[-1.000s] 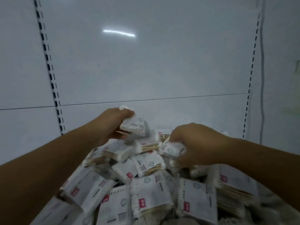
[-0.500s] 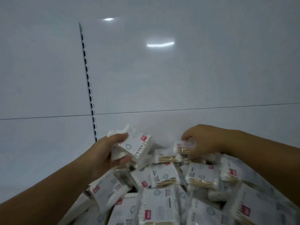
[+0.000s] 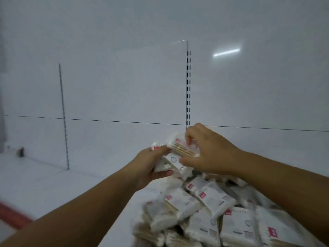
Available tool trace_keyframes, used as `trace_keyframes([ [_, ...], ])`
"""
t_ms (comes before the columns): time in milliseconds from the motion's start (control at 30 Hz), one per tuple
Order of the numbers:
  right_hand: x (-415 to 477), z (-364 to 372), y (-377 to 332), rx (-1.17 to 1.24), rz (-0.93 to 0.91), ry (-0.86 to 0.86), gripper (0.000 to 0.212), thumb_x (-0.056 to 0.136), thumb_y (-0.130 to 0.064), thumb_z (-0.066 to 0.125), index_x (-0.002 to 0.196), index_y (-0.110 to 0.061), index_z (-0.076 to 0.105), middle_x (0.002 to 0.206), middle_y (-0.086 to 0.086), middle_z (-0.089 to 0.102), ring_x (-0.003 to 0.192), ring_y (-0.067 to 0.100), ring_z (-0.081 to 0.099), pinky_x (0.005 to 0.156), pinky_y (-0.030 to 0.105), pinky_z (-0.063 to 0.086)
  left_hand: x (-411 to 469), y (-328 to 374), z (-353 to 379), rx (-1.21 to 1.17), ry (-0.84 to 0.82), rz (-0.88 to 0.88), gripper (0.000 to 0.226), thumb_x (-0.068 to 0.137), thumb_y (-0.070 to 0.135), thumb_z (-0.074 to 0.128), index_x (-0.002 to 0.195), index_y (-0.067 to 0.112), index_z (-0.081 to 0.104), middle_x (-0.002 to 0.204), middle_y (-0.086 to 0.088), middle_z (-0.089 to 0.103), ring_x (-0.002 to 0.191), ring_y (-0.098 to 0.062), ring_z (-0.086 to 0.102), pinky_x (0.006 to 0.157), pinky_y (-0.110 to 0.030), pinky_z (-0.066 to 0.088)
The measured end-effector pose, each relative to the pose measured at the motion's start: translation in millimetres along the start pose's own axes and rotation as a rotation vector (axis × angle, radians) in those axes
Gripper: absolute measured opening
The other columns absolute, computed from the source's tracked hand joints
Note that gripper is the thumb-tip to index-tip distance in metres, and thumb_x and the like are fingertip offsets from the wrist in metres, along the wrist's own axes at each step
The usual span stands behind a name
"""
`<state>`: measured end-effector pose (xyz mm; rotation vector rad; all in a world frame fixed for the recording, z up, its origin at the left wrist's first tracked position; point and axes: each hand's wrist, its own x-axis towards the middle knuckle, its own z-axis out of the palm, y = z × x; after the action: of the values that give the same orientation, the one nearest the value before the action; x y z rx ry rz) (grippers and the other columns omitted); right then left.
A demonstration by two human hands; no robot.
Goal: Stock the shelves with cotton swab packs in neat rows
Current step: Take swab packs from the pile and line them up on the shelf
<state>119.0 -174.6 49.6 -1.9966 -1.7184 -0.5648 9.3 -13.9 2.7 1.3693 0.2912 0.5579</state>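
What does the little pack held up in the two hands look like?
The held pack is a small, flat, see-through plastic packet of cotton swabs: pale wooden-looking sticks side by side, with white fluffy tips. A red label shows at one corner. It is tilted, above the far end of the loose pile of packs. The right hand pinches it from above; the left hand grips it from below, with at least one more pack under it.
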Motion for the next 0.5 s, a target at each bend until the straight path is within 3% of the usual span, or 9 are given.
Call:
trace_keyframes([
  [67,28.0,32.0,-37.2,0.109,-0.049,-0.082,0.041,0.073,-0.059,0.067,0.097,-0.039,0.04,0.111,-0.016,0.037,0.094,0.002,0.047,0.075,0.02,0.041,-14.5,6.6,-53.0,-0.025,0.042,0.041,0.03,0.092,0.015,0.057,0.12,0.005,0.061,0.09,-0.009,0.073,0.075,-0.019,0.07,0.062,-0.03,0.057],
  [133,59.2,62.8,-72.9,0.313,-0.047,-0.148,0.029,0.079,-0.05,0.067,0.098,-0.041,0.047,0.12,-0.019,0.04,0.105,0.001,0.048,0.086,0.023,0.044,-31.7,8.6,-113.9,-0.062,0.081,0.068,0.031,0.093,0.015,0.054,0.123,0.008,0.06,0.103,-0.01,0.073,0.085,-0.021,0.07,0.067,-0.03,0.059],
  [200,93.0,95.2,-105.6,0.45,-0.016,-0.176,0.021,0.081,-0.032,0.07,0.092,-0.038,0.053,0.116,-0.021,0.051,0.102,0.007,0.055,0.089,0.031,0.05,-49.7,4.8,-174.2,-0.076,0.101,0.087,0.033,0.092,0.019,0.055,0.124,0.013,0.06,0.112,-0.009,0.071,0.096,-0.022,0.07,0.073,-0.031,0.058],
  [267,123.7,128.5,-138.6,0.497,-0.009,-0.217,0.031,0.077,-0.029,0.075,0.093,-0.039,0.052,0.11,-0.022,0.056,0.093,0.006,0.06,0.084,0.03,0.053,-65.6,-1.3,-228.4,-0.09,0.13,0.097,0.035,0.09,0.025,0.058,0.124,0.015,0.06,0.115,-0.008,0.07,0.103,-0.023,0.069,0.076,-0.032,0.057],
  [367,162.2,173.8,-184.4,0.557,-0.032,-0.247,0.045,0.071,-0.036,0.08,0.1,-0.048,0.047,0.102,-0.019,0.061,0.089,-0.002,0.059,0.072,0.015,0.047,-79.1,-4.9,-294.9,-0.16,0.289,0.086,0.031,0.09,0.025,0.059,0.118,0.013,0.064,0.107,-0.008,0.073,0.09,-0.019,0.072,0.066,-0.029,0.057],
  [500,205.8,229.1,-234.6,0.652,-0.027,-0.252,0.051,0.07,-0.033,0.082,0.105,-0.046,0.048,0.094,-0.015,0.064,0.082,-0.004,0.06,0.071,0.017,0.046,-85.5,-3.5,-367.8,-0.212,0.471,0.058,0.025,0.09,0.023,0.062,0.108,0.008,0.069,0.096,-0.009,0.075,0.073,-0.017,0.072,0.058,-0.026,0.055],
])
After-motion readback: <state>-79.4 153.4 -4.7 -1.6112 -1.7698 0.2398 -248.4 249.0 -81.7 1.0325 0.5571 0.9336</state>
